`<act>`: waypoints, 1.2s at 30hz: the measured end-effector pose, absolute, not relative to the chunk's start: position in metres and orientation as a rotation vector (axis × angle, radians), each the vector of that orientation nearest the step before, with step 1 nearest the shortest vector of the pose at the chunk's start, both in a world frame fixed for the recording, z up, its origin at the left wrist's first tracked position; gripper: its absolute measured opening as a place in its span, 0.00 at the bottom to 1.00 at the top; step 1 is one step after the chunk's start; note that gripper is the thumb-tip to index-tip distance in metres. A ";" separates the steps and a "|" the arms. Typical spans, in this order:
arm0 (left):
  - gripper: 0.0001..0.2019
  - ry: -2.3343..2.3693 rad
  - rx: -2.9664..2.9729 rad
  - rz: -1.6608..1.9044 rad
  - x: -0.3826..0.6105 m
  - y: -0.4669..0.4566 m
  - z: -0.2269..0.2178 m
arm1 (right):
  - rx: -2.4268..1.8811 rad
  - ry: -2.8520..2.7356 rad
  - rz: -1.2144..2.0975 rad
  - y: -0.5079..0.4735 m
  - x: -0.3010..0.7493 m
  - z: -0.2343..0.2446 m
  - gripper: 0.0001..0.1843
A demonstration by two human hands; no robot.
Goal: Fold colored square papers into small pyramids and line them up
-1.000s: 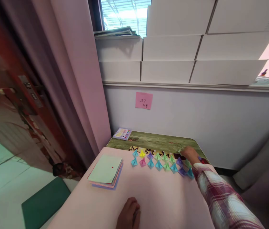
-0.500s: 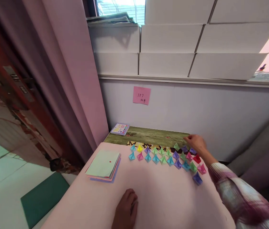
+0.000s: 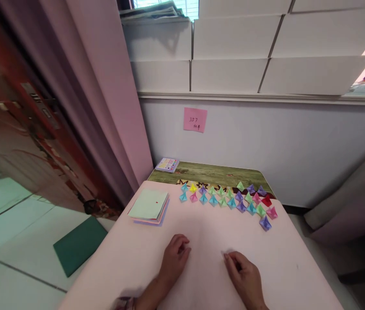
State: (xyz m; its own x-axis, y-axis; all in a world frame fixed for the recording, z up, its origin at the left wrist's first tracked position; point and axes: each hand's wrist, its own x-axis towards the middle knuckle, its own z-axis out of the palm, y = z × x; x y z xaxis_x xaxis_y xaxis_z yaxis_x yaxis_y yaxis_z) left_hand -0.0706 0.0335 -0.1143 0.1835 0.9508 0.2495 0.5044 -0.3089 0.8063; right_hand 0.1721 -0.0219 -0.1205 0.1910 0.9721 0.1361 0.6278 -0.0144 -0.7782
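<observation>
My left hand (image 3: pixel 175 258) hovers over or rests on the pink tabletop, fingers loosely curled with a small gap between thumb and forefinger; nothing shows in it. To its right, my right hand (image 3: pixel 243 275) is pinched, with a tiny pale sliver at the fingertips, too small to name. Beyond the hands, several small folded-paper pieces (image 3: pixel 222 201) in blue, green, purple, pink, yellow and red stand in rows. The nearest is a purple folded-paper piece (image 3: pixel 265 223) at the right. A stack of coloured paper sheets (image 3: pixel 148 204), pale green on top, lies left of the rows.
A pink cover (image 3: pixel 201 228) lies over the table, whose wood-patterned far strip (image 3: pixel 214 170) meets the wall. A small printed pack (image 3: pixel 167 164) sits at the far left corner. A pink note (image 3: pixel 195 119) is on the wall. A green mat (image 3: pixel 80 244) lies on the floor.
My right hand has come back from the table's far right edge to the near middle, opposite my left hand. The view has tipped downward. The folded pieces keep their arrangement.
</observation>
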 end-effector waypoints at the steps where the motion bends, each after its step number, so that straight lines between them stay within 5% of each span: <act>1: 0.05 1.372 1.895 1.052 -0.072 0.034 -0.113 | -1.745 -1.533 0.559 -0.022 0.173 -0.119 0.20; 8: 0.10 1.752 2.136 1.304 -0.124 0.072 -0.085 | -1.809 -1.627 0.508 -0.021 0.179 -0.117 0.21; 13: 0.23 1.911 2.256 1.045 -0.174 0.098 -0.074 | -1.873 -1.642 0.516 -0.026 0.180 -0.120 0.21; 24: 0.07 1.873 1.994 1.193 -0.177 0.101 -0.085 | -1.900 -1.643 0.525 -0.025 0.180 -0.121 0.20; 36: 0.08 1.984 1.693 1.326 -0.183 0.116 -0.086 | -1.884 -1.653 0.483 -0.025 0.179 -0.118 0.20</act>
